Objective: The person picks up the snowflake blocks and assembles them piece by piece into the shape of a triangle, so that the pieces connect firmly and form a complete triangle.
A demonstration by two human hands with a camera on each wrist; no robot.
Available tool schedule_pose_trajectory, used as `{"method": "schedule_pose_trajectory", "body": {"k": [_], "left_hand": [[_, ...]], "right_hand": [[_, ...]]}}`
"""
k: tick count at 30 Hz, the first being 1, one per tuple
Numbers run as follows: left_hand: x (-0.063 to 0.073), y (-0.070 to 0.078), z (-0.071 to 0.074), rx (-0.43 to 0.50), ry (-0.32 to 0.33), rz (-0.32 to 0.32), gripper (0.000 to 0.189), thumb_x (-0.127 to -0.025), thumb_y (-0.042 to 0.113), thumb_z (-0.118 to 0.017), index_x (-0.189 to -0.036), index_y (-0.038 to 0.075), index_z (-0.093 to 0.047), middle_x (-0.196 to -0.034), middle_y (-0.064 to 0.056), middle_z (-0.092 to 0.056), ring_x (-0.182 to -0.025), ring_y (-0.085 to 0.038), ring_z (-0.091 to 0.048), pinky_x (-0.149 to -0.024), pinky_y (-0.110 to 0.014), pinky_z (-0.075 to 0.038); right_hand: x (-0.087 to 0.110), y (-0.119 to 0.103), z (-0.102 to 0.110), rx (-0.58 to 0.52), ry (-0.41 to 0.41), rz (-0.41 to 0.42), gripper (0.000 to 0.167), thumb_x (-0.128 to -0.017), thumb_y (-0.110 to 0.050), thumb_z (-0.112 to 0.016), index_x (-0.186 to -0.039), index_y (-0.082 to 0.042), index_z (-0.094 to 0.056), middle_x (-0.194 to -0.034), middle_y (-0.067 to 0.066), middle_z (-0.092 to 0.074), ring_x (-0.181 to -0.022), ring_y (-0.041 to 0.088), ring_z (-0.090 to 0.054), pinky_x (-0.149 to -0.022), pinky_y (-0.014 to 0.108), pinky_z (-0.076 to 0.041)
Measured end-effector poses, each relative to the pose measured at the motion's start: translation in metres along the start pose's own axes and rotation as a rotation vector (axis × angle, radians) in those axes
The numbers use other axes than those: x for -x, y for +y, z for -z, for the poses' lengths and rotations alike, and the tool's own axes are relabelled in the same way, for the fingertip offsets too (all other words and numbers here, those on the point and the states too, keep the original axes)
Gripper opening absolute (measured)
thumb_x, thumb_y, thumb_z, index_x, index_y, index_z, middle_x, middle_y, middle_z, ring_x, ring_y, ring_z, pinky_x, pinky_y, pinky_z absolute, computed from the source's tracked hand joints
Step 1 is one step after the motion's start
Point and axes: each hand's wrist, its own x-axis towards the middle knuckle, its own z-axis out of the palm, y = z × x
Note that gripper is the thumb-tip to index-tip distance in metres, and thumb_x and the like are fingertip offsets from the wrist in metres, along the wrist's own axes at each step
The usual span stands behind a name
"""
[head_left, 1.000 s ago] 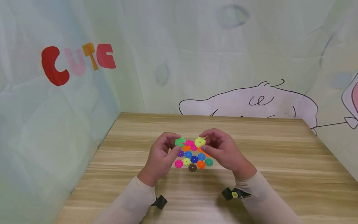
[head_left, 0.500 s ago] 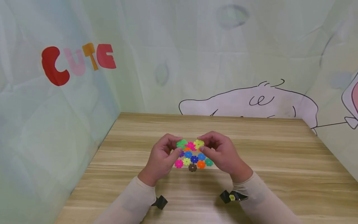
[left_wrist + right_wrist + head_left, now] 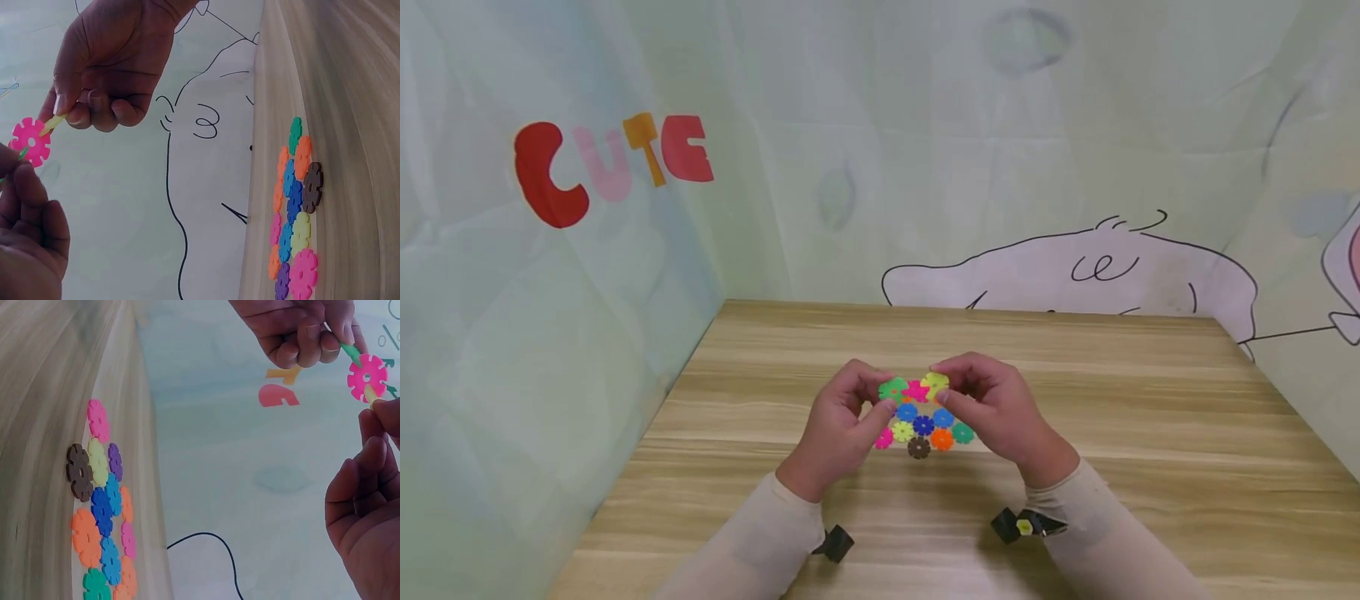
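My left hand [image 3: 846, 421] pinches a green notched plastic disc [image 3: 892, 390] between thumb and fingers. The right hand [image 3: 996, 408] pinches a yellow notched disc [image 3: 935, 385] in the same way. Between them a pink notched disc [image 3: 367, 377] is held up off the table, with the green disc meeting one side of it and the yellow one the opposite side. Both wrist views show the two outer discs nearly edge-on to the pink one, their edges at its rim slots. Fingertips cover part of the green and yellow discs.
Below the hands, several loose notched discs lie flat in a cluster on the wooden table [image 3: 737, 467], among them a brown one [image 3: 919, 447], a dark blue one [image 3: 295, 201] and a purple one [image 3: 115, 461]. A wall with drawings stands behind the table.
The hands have drawn closer together, the green and yellow discs moving in toward the pink disc between them. The left hand has shifted slightly right. The discs on the table have stayed put.
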Motion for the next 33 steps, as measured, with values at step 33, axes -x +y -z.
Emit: {"method": "schedule_pose_trajectory", "body": {"k": [33], "left_hand": [[0.0,-0.002,-0.006,-0.048,-0.132,0.081,0.032,-0.103,0.006,-0.065,-0.134,0.009,-0.061,-0.115,-0.01,-0.067,-0.101,-0.022,-0.063,-0.086,-0.027,-0.06]], "right_hand": [[-0.001,-0.005,-0.014,-0.113,-0.03,-0.077,0.014,-0.098,0.005,-0.066,-0.111,0.0,-0.066,-0.093,0.018,-0.07,-0.074,0.016,-0.061,-0.065,0.024,-0.055]]}}
